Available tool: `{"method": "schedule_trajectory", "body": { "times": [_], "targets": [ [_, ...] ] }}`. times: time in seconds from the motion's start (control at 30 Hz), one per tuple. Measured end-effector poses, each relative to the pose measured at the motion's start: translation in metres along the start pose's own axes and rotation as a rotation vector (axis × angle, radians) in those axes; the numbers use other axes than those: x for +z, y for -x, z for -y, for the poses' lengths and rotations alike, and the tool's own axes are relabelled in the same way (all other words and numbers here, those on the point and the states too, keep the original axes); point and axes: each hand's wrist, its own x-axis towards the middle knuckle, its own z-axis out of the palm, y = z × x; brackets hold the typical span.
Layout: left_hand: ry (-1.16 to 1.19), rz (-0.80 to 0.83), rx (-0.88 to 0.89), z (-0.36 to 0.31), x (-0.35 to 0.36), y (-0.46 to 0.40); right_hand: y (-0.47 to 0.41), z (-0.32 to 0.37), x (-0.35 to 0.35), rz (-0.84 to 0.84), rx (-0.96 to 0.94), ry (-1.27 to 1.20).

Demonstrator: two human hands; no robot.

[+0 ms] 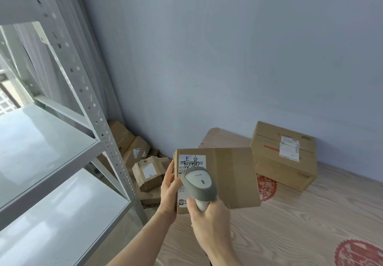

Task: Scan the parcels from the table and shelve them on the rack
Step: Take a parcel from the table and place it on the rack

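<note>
Item: flat brown cardboard parcel [228,176], white label up, held above the wooden table [290,224] edge. Left hand [169,191] grip pinches its left edge; right hand [209,222] grip wraps the grey handheld scanner [198,185]. Risk: one-sided hold, parcel may tip and fall.

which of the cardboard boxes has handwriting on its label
The flat box held in the left hand, under the scanner. The box on the table carries only printed labels.
</note>
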Motion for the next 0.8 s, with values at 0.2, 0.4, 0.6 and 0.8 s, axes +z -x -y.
{"method": "schedule_trajectory", "body": {
  "times": [0.2,0.4,0.6,0.8],
  "targets": [
    [-0.014,0.016,-0.021,0.003,-0.015,-0.004,0.001,0.009,0.006,-0.027,0.032,-0.006],
    [-0.013,0.021,-0.033,0.006,-0.022,-0.008,0.000,0.012,0.008,-0.008,0.045,0.011],
    [-0.029,0.016,-0.020,0.007,-0.024,-0.009,0.000,0.015,0.010,0.003,0.067,0.013],
    [-0.015,0.019,-0.020,0.005,-0.024,-0.006,0.003,0.017,0.006,0.010,0.064,-0.018]
  ]
}}
